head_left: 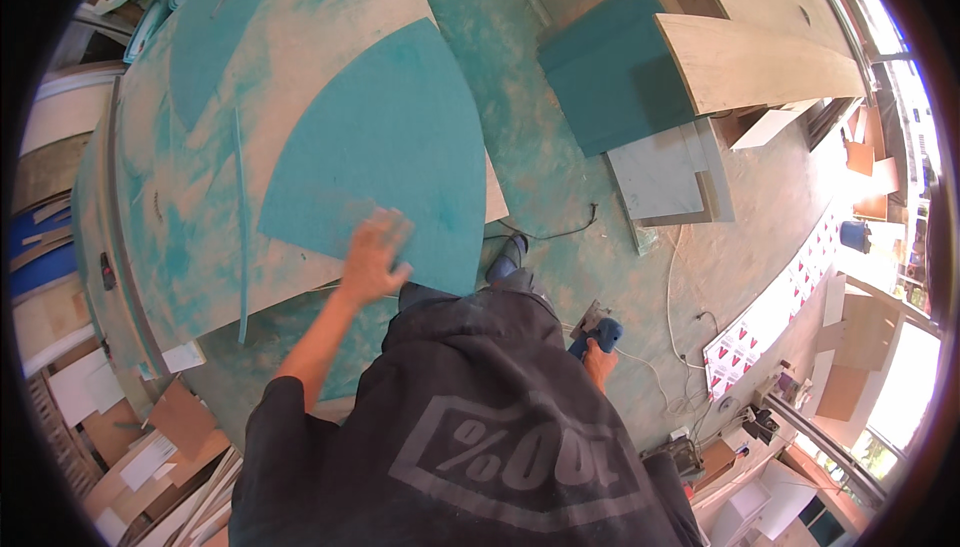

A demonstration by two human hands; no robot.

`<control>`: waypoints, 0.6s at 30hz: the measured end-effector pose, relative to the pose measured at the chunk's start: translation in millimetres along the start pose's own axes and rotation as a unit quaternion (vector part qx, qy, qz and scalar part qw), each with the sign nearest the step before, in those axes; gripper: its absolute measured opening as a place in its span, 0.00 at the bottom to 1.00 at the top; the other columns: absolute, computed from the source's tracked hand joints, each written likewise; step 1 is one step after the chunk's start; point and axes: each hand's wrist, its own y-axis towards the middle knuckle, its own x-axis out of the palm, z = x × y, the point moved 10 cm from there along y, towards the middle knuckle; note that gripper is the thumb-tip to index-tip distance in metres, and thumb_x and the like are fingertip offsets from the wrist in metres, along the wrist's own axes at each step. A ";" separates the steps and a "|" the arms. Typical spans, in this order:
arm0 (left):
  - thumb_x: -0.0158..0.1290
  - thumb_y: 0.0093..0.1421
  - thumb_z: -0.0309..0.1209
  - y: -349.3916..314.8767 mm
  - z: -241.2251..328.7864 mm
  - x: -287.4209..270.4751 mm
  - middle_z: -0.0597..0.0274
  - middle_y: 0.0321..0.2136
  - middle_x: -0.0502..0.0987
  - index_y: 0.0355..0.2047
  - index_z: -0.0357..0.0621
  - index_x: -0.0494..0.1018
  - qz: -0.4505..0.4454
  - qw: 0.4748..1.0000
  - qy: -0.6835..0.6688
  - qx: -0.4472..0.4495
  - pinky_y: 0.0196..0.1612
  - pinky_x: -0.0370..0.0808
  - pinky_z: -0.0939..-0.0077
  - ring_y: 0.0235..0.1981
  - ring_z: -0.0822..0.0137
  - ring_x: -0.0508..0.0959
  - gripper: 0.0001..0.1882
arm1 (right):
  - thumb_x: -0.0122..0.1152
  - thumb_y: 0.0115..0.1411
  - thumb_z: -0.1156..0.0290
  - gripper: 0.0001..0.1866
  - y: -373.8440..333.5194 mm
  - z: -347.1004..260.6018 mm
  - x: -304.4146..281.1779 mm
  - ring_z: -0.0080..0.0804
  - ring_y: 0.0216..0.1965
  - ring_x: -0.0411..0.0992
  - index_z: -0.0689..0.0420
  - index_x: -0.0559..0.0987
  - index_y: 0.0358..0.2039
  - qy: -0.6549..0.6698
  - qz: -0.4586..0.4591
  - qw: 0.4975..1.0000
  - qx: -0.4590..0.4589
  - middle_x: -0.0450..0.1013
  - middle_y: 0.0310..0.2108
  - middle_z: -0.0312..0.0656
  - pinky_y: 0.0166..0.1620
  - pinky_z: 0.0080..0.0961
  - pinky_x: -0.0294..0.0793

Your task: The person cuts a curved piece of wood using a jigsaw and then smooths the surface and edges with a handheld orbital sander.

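Panel point(400, 147) points away, long axis forward; left hand point(374, 259) open, right hand point(598, 361) gripping tool point(603, 332).

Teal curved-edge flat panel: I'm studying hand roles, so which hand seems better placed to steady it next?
Probably the left hand: it is spread over the panel, while the right hand grips a blue-bodied power tool off to the side.

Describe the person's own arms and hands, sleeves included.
The left sleeve is dark and short, leaving the forearm bare. The left hand, blurred, and right hand appear gloveless. No watch shows on the left wrist. The dark shirt bears a large gray print. The right sleeve isn't clear.
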 end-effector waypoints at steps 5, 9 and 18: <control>0.71 0.47 0.48 -6.4 53.1 39.6 0.59 0.74 0.54 0.72 0.64 0.59 -0.100 0.995 0.001 0.020 0.74 0.52 0.44 0.75 0.51 0.52 0.53 | 0.71 0.50 0.69 0.13 18.8 20.5 5.6 0.30 0.20 0.75 0.65 0.81 0.32 -0.007 -0.033 0.999 -0.013 0.76 0.20 0.41 0.26 0.31 0.72; 0.73 0.45 0.36 -9.4 42.3 62.9 0.61 0.74 0.54 0.73 0.67 0.58 -0.087 0.992 0.080 0.048 0.74 0.52 0.45 0.75 0.52 0.52 0.55 | 0.71 0.49 0.69 0.13 22.3 26.4 5.4 0.32 0.21 0.77 0.65 0.82 0.32 -0.031 -0.046 0.998 -0.020 0.77 0.21 0.42 0.27 0.31 0.75; 0.73 0.44 0.32 30.8 72.0 69.5 0.61 0.74 0.54 0.74 0.66 0.57 -0.015 0.998 0.061 0.032 0.73 0.53 0.46 0.75 0.52 0.53 0.57 | 0.70 0.47 0.70 0.15 56.1 45.1 -12.0 0.32 0.22 0.78 0.66 0.83 0.34 -0.172 -0.024 0.980 -0.094 0.79 0.23 0.45 0.28 0.33 0.76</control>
